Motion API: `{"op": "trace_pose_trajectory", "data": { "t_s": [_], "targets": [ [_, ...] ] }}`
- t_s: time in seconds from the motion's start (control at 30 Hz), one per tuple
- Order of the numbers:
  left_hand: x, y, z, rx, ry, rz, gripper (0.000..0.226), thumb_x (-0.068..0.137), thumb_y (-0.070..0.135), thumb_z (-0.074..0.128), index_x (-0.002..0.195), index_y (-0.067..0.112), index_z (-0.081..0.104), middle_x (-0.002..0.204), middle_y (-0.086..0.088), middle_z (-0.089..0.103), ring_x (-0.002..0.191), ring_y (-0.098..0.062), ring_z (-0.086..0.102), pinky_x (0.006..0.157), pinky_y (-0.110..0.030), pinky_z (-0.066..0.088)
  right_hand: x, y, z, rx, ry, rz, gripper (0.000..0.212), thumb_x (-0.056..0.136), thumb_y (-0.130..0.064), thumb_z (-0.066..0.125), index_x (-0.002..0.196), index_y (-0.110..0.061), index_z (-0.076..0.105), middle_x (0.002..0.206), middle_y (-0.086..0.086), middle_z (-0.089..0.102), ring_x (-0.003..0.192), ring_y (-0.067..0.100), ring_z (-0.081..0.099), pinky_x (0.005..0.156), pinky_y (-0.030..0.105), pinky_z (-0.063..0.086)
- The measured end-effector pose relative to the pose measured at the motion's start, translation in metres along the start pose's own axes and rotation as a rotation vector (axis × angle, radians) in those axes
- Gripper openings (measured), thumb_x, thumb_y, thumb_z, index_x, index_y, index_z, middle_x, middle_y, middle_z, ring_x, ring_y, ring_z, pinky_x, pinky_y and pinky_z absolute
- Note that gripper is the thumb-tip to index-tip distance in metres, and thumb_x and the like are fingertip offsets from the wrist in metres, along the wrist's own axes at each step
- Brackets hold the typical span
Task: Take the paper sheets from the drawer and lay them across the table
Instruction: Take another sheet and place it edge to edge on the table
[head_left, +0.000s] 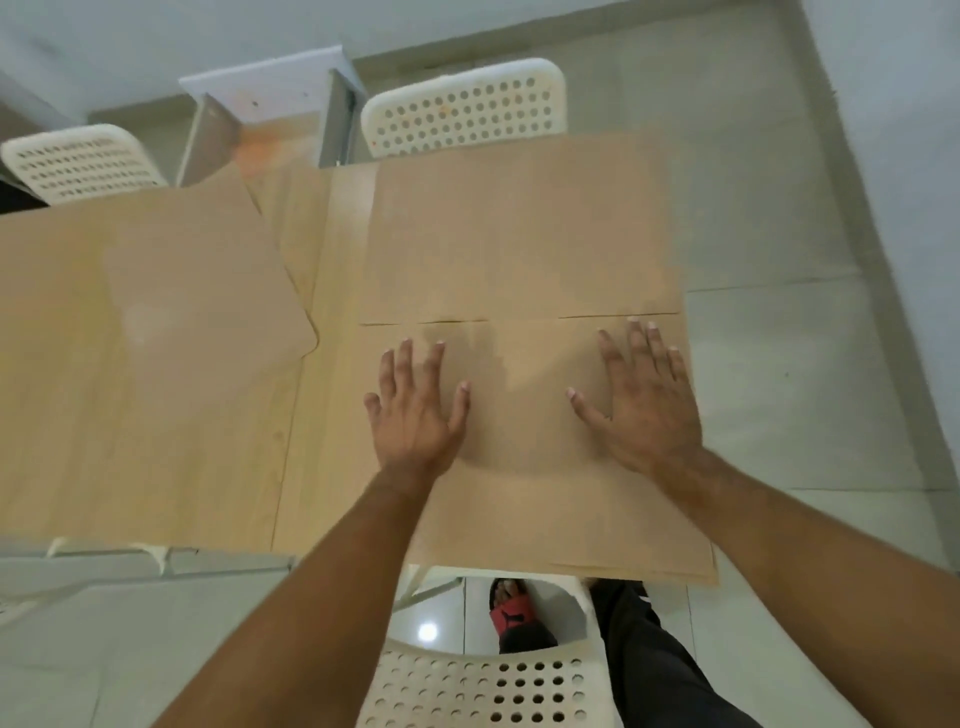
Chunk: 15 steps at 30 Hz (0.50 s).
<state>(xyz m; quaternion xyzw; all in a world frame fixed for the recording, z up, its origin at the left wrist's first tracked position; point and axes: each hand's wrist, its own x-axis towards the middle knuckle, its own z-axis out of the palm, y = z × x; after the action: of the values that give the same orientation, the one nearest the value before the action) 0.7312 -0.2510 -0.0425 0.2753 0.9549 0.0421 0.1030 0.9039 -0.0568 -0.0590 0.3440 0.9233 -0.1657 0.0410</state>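
Brown paper sheets lie flat on a light wooden table (332, 374). One sheet (519, 228) covers the far right part, another (540, 499) the near right part, and their edges meet along a seam. A third sheet (145, 322) lies on the left with a curled corner. My left hand (415, 410) and my right hand (639, 405) press flat, fingers spread, on the near right sheet. Neither hand holds anything.
White perforated chairs stand at the far side (462, 104), far left (78, 161) and right below me (483, 686). A white drawer unit (270, 104) stands behind the table. The table's right edge lies under the sheets, with tiled floor (779, 312) beyond.
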Motion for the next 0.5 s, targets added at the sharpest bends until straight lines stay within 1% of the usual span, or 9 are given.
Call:
{"op": "trace_pose_trajectory", "data": {
  "t_s": [0.07,0.13,0.27,0.43,0.5],
  "targets": [
    [-0.018,0.006,-0.009,-0.003,-0.02,0.017,0.066,0.096,0.062,0.035,0.155,0.036,0.02,0.166,-0.002,0.013,0.153,-0.025,0.008,0.115,-0.058,0.023,-0.007,-0.02,-0.006,0.023,-0.027,-0.05,0.082,0.092,-0.07,0.03,0.159,-0.026,0.015,0.168,0.011,0.005,0.154,0.027,0.001,0.124,0.044,0.005],
    [-0.036,0.006,-0.017,0.003,-0.057,0.052,0.068,0.095,0.062,0.035,0.155,0.036,0.017,0.166,-0.002,0.013,0.153,-0.025,0.009,0.115,-0.057,0.024,-0.016,-0.042,-0.013,0.065,-0.059,-0.094,0.082,0.092,-0.069,0.035,0.159,-0.027,0.013,0.168,0.009,0.004,0.154,0.025,0.0,0.123,0.043,0.004],
    [-0.078,-0.016,-0.038,-0.018,-0.06,0.09,0.069,0.094,0.06,0.038,0.155,0.035,0.017,0.166,-0.001,0.014,0.153,-0.024,0.009,0.114,-0.054,0.025,-0.046,-0.086,-0.021,0.172,-0.1,-0.204,0.081,0.092,-0.066,0.039,0.159,-0.034,0.006,0.168,0.005,0.008,0.154,0.021,0.003,0.123,0.041,0.007],
    [-0.137,-0.084,-0.061,-0.056,0.032,0.041,0.065,0.096,0.059,0.038,0.154,0.035,0.021,0.165,0.001,0.017,0.152,-0.023,0.009,0.112,-0.052,0.027,-0.099,-0.147,-0.015,0.144,-0.101,-0.294,0.081,0.093,-0.066,0.038,0.159,-0.031,0.005,0.167,0.006,0.012,0.154,0.023,0.009,0.124,0.041,0.014],
    [-0.161,-0.122,-0.065,-0.085,0.073,0.01,0.064,0.096,0.059,0.038,0.154,0.036,0.023,0.165,0.001,0.017,0.152,-0.023,0.01,0.113,-0.052,0.028,-0.124,-0.18,-0.008,0.131,-0.109,-0.324,0.082,0.094,-0.066,0.039,0.159,-0.031,0.005,0.167,0.006,0.011,0.154,0.023,0.009,0.123,0.042,0.015]
  ]
}}
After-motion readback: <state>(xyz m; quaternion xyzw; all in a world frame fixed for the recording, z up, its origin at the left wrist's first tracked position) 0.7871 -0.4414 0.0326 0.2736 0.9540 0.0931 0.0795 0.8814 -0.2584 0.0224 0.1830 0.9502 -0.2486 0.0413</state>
